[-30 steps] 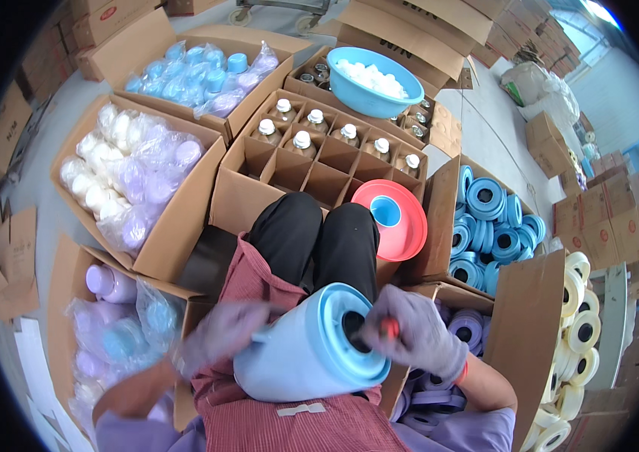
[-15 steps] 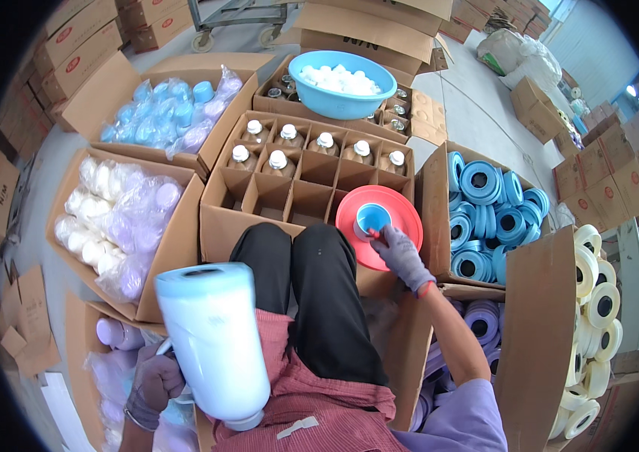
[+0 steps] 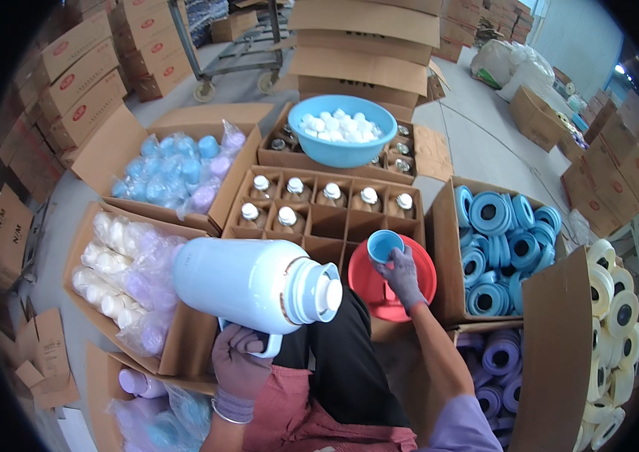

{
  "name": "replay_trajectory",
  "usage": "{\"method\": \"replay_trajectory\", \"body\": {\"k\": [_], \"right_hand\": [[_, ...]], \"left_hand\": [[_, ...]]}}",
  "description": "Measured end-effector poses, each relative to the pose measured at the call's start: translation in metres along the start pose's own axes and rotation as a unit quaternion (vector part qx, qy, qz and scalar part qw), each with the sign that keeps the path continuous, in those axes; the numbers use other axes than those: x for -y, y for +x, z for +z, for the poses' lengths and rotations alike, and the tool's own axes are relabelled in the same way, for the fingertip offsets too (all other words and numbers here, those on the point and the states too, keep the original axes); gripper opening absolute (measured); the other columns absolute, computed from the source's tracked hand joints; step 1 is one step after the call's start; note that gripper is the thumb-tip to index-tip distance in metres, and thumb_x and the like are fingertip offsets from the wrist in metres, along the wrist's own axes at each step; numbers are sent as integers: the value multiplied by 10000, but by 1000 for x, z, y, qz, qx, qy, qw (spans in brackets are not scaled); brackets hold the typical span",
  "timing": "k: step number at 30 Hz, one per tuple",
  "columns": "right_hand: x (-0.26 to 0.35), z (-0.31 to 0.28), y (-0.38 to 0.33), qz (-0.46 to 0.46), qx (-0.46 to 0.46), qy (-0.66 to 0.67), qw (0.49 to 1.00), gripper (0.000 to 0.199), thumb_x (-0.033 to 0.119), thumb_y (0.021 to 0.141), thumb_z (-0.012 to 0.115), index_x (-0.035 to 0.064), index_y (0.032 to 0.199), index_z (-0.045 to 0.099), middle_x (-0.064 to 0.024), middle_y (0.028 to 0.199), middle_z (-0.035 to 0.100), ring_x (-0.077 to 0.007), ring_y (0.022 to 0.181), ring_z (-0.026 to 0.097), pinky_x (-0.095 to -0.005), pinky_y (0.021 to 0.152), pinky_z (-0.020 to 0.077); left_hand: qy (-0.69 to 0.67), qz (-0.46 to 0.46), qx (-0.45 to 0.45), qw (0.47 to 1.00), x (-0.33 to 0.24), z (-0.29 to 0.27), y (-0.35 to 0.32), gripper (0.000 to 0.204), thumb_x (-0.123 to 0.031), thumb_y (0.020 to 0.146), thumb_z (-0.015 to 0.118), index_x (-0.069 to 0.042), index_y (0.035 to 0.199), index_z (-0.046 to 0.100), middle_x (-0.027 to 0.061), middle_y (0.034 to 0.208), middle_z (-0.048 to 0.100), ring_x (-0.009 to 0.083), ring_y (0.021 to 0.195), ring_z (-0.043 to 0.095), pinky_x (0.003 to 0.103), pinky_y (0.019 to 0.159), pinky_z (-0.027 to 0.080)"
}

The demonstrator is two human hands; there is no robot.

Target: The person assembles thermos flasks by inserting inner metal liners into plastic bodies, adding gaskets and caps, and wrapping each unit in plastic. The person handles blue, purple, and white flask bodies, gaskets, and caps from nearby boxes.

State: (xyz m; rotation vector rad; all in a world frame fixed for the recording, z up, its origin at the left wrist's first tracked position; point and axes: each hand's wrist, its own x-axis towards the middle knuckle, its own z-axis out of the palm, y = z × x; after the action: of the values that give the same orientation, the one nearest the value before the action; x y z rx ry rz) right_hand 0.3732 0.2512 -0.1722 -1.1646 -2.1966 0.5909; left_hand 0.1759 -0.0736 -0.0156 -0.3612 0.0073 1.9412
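Note:
My left hand (image 3: 240,365), in a grey glove, is wrapped round the handle of a light blue thermos flask (image 3: 236,282). The flask lies nearly level above my lap, its neck and white stopper (image 3: 328,294) facing right. In my gloved right hand (image 3: 404,280) is a small blue cup (image 3: 385,245), its open mouth facing up. The cup is over a red round dish (image 3: 426,275) by my right knee. Behind the flask stands a divided carton (image 3: 312,245), with several white-capped bottles (image 3: 287,218) in its far cells.
A blue basin (image 3: 346,151) of white caps rests on another bottle carton. Open boxes hold bagged white and lilac cups (image 3: 138,279), blue cups (image 3: 176,169), blue rings (image 3: 489,215), purple rings (image 3: 500,358) and cream rings (image 3: 620,313). A wheeled cart (image 3: 236,64) stands behind.
The flask has swung from neck down to nearly level, its stopper end now to the right. My right hand has lifted the blue cup off the red dish's middle. The view has shifted.

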Motion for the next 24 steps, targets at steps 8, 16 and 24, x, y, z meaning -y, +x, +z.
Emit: {"method": "replay_trajectory", "body": {"k": [8,16,24], "right_hand": [[201,-126,-50,-438,-60,78,894,677,247,678,848,120,1279,564,-168,1228,565,-333,1161,541,-584,1055,391],[201,-79,-29,235,267,689,632,515,458,1007,521,-7,1221,576,-121,1132,659,-205,1003,660,-356,885,532],[208,-112,-2,14,497,193,846,796,657,991,340,-58,1034,685,-152,968,696,-290,884,663,-408,921,488]], "left_hand": [[197,115,-105,968,20,5,-10,218,-117,973,492,-138,768,422,-29,699,319,140,659,375,335,696,436],[517,173,190,817,-3,-34,-11,156,-118,988,512,-82,839,535,31,781,504,209,767,522,442,818,502],[843,328,425,5,-30,41,-15,280,-174,833,631,-169,1108,681,44,1202,585,310,1200,536,585,1073,395]]}}
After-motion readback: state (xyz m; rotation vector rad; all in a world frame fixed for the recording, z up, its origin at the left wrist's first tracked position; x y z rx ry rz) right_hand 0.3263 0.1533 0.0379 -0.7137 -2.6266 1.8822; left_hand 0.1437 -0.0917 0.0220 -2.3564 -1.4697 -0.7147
